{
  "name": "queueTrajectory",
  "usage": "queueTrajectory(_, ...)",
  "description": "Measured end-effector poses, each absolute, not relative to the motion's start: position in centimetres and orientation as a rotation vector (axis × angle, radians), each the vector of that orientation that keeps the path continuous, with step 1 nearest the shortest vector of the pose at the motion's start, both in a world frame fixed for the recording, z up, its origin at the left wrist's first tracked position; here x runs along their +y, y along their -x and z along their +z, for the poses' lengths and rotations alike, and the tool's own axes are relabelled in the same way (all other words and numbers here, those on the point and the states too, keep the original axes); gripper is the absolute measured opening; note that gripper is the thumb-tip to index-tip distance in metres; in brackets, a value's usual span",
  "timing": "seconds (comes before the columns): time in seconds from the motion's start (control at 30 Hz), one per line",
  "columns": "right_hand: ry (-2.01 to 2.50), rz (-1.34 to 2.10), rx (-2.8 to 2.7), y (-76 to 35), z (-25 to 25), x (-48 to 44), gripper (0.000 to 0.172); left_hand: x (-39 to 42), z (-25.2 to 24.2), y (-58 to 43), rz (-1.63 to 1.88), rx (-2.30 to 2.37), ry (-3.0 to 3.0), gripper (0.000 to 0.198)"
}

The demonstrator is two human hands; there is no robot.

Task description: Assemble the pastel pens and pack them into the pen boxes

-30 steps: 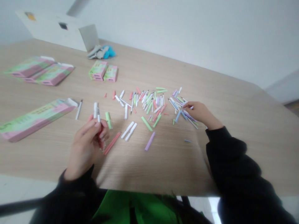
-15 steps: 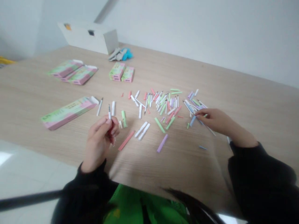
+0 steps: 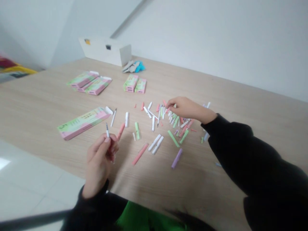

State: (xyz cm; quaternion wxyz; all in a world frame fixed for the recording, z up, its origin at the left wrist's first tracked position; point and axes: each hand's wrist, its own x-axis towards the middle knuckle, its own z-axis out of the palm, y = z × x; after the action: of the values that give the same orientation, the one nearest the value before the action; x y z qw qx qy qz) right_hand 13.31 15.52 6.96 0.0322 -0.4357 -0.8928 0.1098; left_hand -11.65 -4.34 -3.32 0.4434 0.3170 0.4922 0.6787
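My left hand [image 3: 98, 157] is raised above the table, holding a slim white pen part with a dark tip [image 3: 107, 130] and a coral pen barrel [image 3: 120, 131] between its fingers. My right hand [image 3: 185, 108] reaches over a loose heap of white, coral, green and lilac pen parts [image 3: 163, 120], its fingertips at the heap's far side. Whether those fingers grip a piece is hidden. Several separate barrels, such as a coral one [image 3: 140, 154] and a lilac one [image 3: 176, 158], lie nearer me.
A long pink-and-green box [image 3: 83, 123] lies left of the parts, with a white pen [image 3: 113, 117] beside it. Further pink-and-green boxes [image 3: 89, 83] and small boxes [image 3: 131, 83] stand beyond. A white carton [image 3: 105, 51] and a grey-blue bundle [image 3: 133, 66] sit at the far edge of the wooden table [image 3: 216, 89].
My right hand has moved from the heap's right side to its far middle. The view has swung, shifting the table rightward. My left hand now shows the coral barrel more clearly.
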Motion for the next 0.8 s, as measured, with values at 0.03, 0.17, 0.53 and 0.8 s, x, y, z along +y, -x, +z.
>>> queueTrajectory(0.03,1.345,0.347,-2.747,-12.5,6.9,16.5,0.031,-4.3,-3.5,11.5,1.681,1.221,-0.771,0.020)
queueTrajectory(0.17,1.378,0.341,-2.752,-8.1,5.4,19.8,0.027,-4.4,-4.1,11.1,1.649,1.232,-0.820,0.020)
queueTrajectory(0.53,1.597,0.411,-2.655,0.1,-0.1,23.7,0.028,-4.8,-4.5,11.3,1.541,1.304,-0.904,0.027)
queueTrajectory(0.8,1.290,0.606,-2.418,-0.9,5.3,18.2,0.028,-4.4,-4.6,10.9,1.517,1.235,-0.989,0.029)
